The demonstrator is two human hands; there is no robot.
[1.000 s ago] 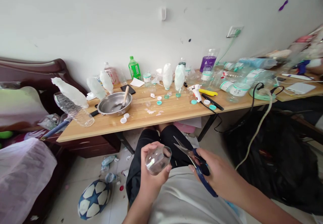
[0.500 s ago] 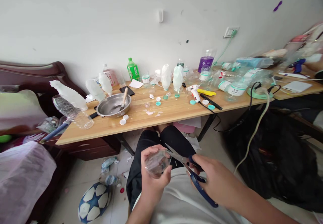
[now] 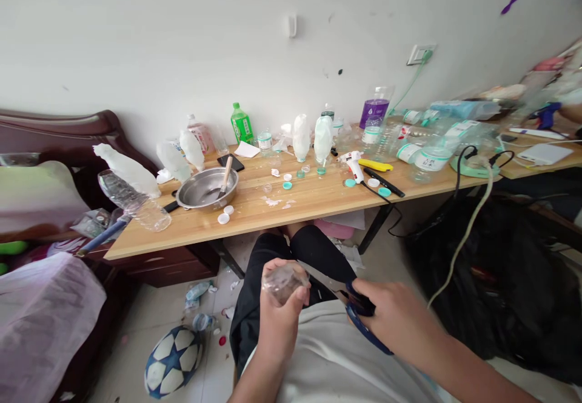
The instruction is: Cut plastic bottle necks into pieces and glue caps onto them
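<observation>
The left hand (image 3: pixel 279 318) curls its fingers around a clear rounded plastic piece (image 3: pixel 282 283) above the lap (image 3: pixel 325 254); the right hand (image 3: pixel 400 312) grips dark-blue-handled metal scissors (image 3: pixel 360 326) whose blades point toward it

The cut piece (image 3: pixel 284 280) in the left hand (image 3: pixel 280 318) looks to me like clear, glossy plastic; the scissors (image 3: pixel 351 289) in the right hand (image 3: pixel 395 313) pair metal with smooth plastic. Beyond both hands, the bowl (image 3: pixel 200 186) is shiny metal, the tabletop (image 3: pixel 248 204) smooth wood.
</observation>
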